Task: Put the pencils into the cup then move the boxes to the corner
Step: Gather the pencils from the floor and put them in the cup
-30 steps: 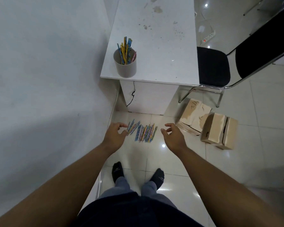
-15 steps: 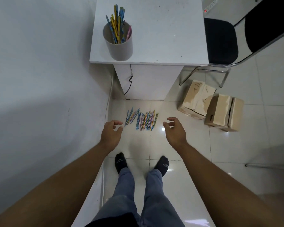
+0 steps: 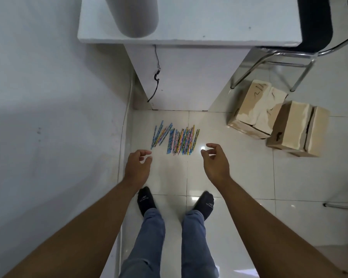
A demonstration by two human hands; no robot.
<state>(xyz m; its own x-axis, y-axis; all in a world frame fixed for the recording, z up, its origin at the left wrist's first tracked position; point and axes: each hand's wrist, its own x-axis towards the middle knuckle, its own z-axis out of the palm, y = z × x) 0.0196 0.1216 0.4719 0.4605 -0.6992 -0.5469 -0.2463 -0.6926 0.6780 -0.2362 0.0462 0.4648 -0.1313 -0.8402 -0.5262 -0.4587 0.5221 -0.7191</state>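
Several colourful pencils point(image 3: 175, 139) lie side by side on the white floor tiles below the desk. My left hand point(image 3: 138, 166) hovers just short of their left end, fingers curled and apart, holding nothing. My right hand point(image 3: 215, 161) hovers to the right of the row, also open and empty. The grey cup point(image 3: 135, 16) stands on the white desk point(image 3: 209, 23) at its near left corner; its rim and contents are cut off by the frame's top. Two cardboard boxes, one point(image 3: 256, 109) and the other point(image 3: 297, 128), sit touching on the floor at the right.
A white wall point(image 3: 48, 97) runs along the left, meeting the desk's side panel point(image 3: 179, 77) with a dangling black cable point(image 3: 156, 77). A black chair with chrome legs point(image 3: 301, 57) stands behind the boxes. My socked feet point(image 3: 175, 202) stand on the tiles behind the pencils.
The view has dropped lower and closer to the floor. Both hands stay open and have come slightly nearer the pencils. The cup's top has left the frame.
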